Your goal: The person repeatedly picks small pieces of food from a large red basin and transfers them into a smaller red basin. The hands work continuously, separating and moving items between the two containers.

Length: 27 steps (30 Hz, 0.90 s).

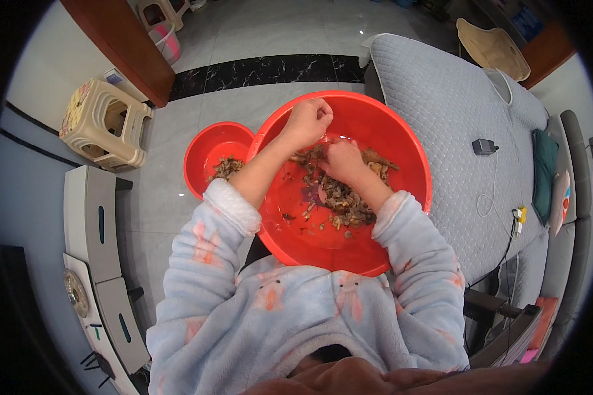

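A large red plastic basin (296,247) is in front of me, with a heap of brown-grey, wet-looking pieces (348,202) in it, perhaps mushrooms. My left hand (310,120) is raised over the basin's far side, its fingers curled together; whether something small is pinched in them is hidden. Fingers down, my right hand (345,160) reaches into the far part of the heap. Its fingertips are hidden, so a grip cannot be told. Beside the big basin on the left, a smaller red basin (205,148) contains similar pieces (226,169), partly covered by my left forearm.
A sofa with a quilted grey cover (435,128) borders the basin on the right, with a black power adapter (484,146) and cable on it. To the left are a beige plastic stool (106,126) and a low drawer cabinet (91,222). Grey tiles (153,207) cover the floor.
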Motion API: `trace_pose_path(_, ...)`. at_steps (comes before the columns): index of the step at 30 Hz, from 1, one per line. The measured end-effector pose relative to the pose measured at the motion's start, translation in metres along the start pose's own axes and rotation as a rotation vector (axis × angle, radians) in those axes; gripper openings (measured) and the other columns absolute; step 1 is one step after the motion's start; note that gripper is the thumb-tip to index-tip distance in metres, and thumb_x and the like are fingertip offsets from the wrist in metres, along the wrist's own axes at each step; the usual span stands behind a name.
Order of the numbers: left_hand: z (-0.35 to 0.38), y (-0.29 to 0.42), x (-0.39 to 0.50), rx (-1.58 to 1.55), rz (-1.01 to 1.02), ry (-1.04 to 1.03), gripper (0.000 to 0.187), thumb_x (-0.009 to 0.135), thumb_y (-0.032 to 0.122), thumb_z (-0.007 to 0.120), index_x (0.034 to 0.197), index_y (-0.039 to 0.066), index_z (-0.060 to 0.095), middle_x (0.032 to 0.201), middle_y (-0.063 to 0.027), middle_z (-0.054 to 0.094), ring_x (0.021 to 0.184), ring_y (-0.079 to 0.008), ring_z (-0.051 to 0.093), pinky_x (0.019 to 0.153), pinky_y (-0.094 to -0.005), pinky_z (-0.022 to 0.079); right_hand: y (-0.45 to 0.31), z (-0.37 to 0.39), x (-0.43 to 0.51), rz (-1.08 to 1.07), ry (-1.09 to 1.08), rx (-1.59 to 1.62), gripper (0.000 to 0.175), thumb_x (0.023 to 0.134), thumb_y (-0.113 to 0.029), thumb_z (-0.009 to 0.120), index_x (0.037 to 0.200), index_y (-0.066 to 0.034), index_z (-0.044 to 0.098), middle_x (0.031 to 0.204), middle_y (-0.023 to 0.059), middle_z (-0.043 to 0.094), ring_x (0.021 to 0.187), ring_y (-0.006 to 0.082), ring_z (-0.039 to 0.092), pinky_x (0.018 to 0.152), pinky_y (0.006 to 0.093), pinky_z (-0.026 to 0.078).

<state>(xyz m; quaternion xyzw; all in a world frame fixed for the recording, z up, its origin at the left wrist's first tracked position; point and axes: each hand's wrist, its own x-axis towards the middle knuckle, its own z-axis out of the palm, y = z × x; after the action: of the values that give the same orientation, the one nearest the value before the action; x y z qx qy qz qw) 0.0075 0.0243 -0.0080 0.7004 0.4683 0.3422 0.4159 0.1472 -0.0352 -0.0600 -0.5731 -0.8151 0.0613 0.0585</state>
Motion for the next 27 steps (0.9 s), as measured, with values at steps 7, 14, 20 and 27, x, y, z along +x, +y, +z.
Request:
trace_pose_path(7,0.007,-0.014,-0.004,0.314,0.052,-0.118,0.01,0.078,0.009,0.061,0.084,0.001,0.065,0.077,-0.0165,0.065,0.078,-0.0271,0.064,0.07,-0.0371,0.051,0.006,0.007,0.004,0.048,-0.141,0.032,0.014,0.075,-0.012,0.06,0.085,-0.0032,0.065,0.092,0.0182,0.064,0.086,0.0346,0.064,0.073,0.0461,0.051)
trace_pose_path(14,0.022,-0.015,0.004,-0.358,-0.671,-0.184,0.043,0.098,0.038,0.038,0.111,0.001,0.056,0.102,-0.0198,0.06,0.089,-0.0299,0.062,0.079,-0.0438,0.052,0.026,-0.023,0.011,0.212,0.121,0.469,0.014,0.076,-0.011,0.06,0.085,-0.0009,0.064,0.081,0.0207,0.065,0.083,0.0383,0.064,0.073,0.0445,0.051)
trace_pose_path(20,0.029,-0.009,0.0,-0.759,-0.785,-0.219,0.05,0.1,0.045,0.028,0.104,0.002,0.052,0.097,-0.0145,0.057,0.086,-0.0283,0.06,0.072,-0.0454,0.052,0.009,-0.048,0.006,-0.068,0.268,0.631,0.022,0.077,-0.008,0.066,0.097,0.0022,0.065,0.085,0.017,0.066,0.073,0.0273,0.065,0.067,0.0359,0.051)
trace_pose_path(27,0.014,-0.017,0.01,-0.696,-0.672,-0.142,0.036,0.099,0.036,0.039,0.09,0.007,0.058,0.076,-0.002,0.054,0.064,-0.0141,0.052,0.057,-0.0284,0.045,0.022,-0.027,0.019,0.205,0.437,0.607,0.016,0.08,-0.005,0.062,0.094,0.0006,0.065,0.088,0.0167,0.064,0.08,0.0288,0.065,0.072,0.036,0.052)
